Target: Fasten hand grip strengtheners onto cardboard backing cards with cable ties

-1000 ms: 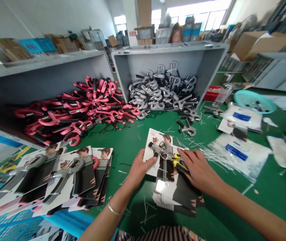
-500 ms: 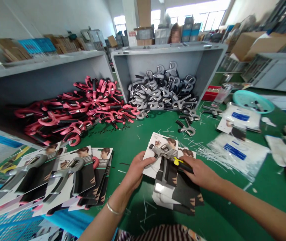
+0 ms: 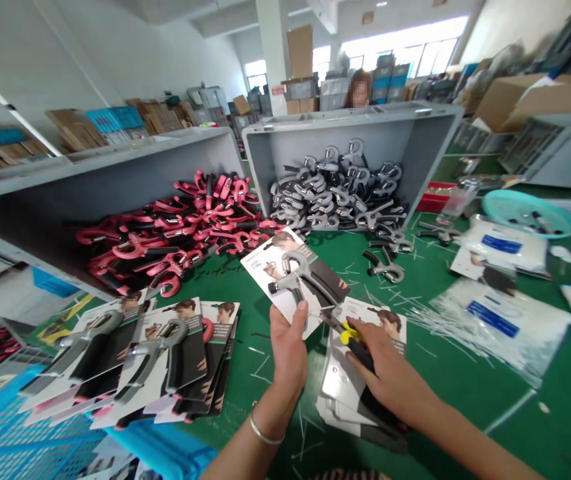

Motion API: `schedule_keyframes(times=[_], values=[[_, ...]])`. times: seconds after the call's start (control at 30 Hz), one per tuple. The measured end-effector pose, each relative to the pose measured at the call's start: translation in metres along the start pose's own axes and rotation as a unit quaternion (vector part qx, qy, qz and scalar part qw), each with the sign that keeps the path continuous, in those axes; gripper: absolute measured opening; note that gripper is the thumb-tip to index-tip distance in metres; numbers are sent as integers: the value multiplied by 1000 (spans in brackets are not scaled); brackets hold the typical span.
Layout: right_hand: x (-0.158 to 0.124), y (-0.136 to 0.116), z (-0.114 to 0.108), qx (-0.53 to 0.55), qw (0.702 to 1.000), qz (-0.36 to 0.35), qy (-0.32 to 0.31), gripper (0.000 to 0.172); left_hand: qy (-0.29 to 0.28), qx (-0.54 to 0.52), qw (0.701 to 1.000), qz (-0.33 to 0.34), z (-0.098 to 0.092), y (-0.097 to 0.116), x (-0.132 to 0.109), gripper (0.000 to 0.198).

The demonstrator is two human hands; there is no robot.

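Note:
My left hand [image 3: 288, 347] is closed on the lower edge of a printed card [image 3: 271, 264] that carries a grey hand gripper [image 3: 301, 275], lifted and tilted above the green table [image 3: 465, 407]. My right hand [image 3: 388, 377] is closed on yellow-and-black cutters [image 3: 350, 335], their tip near the card's lower corner. Under this hand lies a stack of blank printed cards [image 3: 365, 320].
A pile of pink hand grippers [image 3: 180, 223] lies by a grey shelf. A tipped grey crate [image 3: 415, 133] holds grey hand grippers [image 3: 338, 193]. Finished carded grippers [image 3: 135, 360] are stacked left, above a blue basket [image 3: 20, 440]. Plastic bags [image 3: 495, 317] and a teal bowl [image 3: 530, 217] sit right. A person stands behind the crate.
My left hand has lifted the carded grey gripper up and to the left off the stack. My right hand stays over the stack with the cutters. The camera has tilted up slightly.

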State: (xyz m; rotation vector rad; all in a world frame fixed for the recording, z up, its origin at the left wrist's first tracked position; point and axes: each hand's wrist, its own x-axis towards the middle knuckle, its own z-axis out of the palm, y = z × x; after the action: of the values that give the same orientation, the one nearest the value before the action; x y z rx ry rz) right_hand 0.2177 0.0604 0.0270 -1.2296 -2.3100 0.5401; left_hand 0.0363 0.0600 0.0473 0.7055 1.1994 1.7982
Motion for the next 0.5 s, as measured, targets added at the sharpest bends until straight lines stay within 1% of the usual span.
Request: schedule_keyframes(times=[0.07,0.17,0.23,0.37,0.43,0.5], values=[[1,-2,6,3,1000,-5,17,54,1,-4,1000,-1,0,0,-2,37],[1,-4,13,10,1000,3,25,55,-5,-11,1000,-5,0,-1,-3,37],[2,-6,13,13,1000,14,23,51,-11,-15,1000,-7,-1,-3,-3,35],[2,-8,11,39,998,42,-20,35,-5,-25,1000,-4,-4,-7,-2,33],[1,-5,13,62,996,49,-39,33,2,-32,999,-15,-6,-9,-3,34],[-2,3,18,84,994,49,-46,34,-2,-42,999,-31,-7,-11,-3,36]])
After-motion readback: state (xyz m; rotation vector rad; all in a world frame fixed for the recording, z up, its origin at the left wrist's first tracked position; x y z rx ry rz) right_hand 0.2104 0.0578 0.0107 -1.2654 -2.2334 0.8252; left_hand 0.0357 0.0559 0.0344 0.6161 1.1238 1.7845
